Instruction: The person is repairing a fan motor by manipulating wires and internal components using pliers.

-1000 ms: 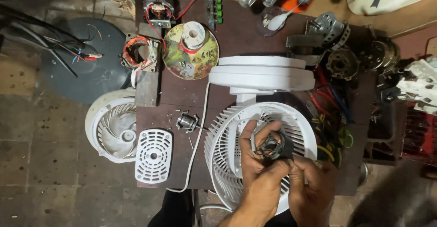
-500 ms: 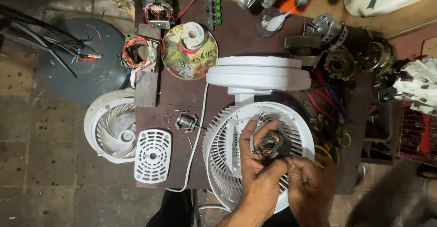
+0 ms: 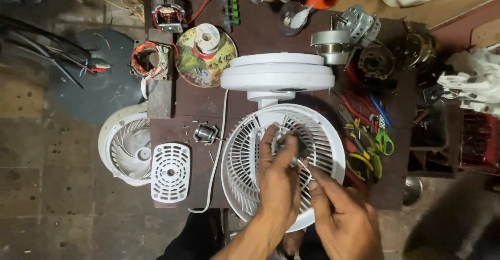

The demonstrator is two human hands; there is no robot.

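Head view: cluttered brown workbench, perhaps concrete floor.

One label is seen: a small round white-and-blue label on the spool hub, at 11 o'clock on the table.

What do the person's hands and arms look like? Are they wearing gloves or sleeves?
No gloves and no sleeves show. The left hand and the right hand are both bare, and the left forearm is bare as far as the picture's bottom edge. I see no rings, watch or bracelet. Each hand shows its back and knuckles to the camera.
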